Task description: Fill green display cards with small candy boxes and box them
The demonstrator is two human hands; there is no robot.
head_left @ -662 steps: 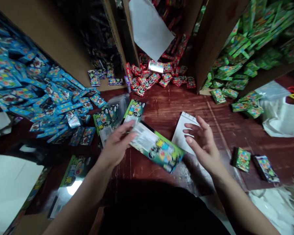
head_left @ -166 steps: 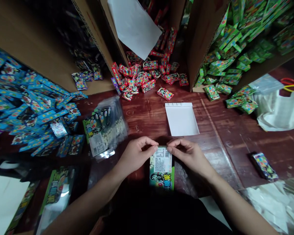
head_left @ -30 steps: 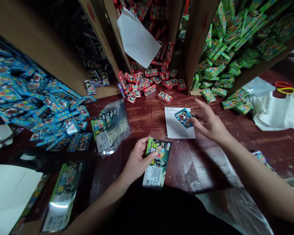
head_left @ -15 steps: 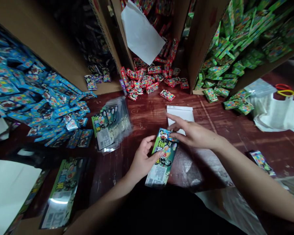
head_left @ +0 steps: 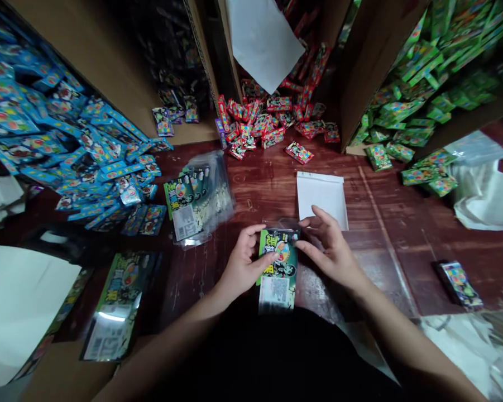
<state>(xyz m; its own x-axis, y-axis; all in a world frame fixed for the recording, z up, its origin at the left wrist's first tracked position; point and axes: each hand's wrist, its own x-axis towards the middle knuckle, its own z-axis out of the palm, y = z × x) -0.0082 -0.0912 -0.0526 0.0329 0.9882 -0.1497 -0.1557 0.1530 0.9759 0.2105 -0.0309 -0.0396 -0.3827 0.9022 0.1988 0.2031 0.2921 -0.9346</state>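
A flat clear plastic packet with a green printed card (head_left: 278,276) stands upright in front of my body. My left hand (head_left: 247,265) grips it from the left, with the thumb across its front and the fingers behind. My right hand (head_left: 333,251) is at its upper right corner, thumb and fingertips on the clear edge. Beyond the packet lies a white paper piece (head_left: 322,195). To the left is a fanned stack of similar packets (head_left: 199,198). Another such packet (head_left: 115,307) lies at the lower left.
Cardboard boxes hold small candy boxes: blue (head_left: 92,145) at left, dark ones behind, red (head_left: 272,120) in the middle, green (head_left: 418,100) at right. One single candy box (head_left: 459,283) lies on the right of the wooden table (head_left: 259,184). White sheets (head_left: 485,190) lie at the far right.
The small blue box at the packet's top no longer shows. My right hand has moved down and back to the packet's upper right corner. The packet is more upright. The view has shifted.
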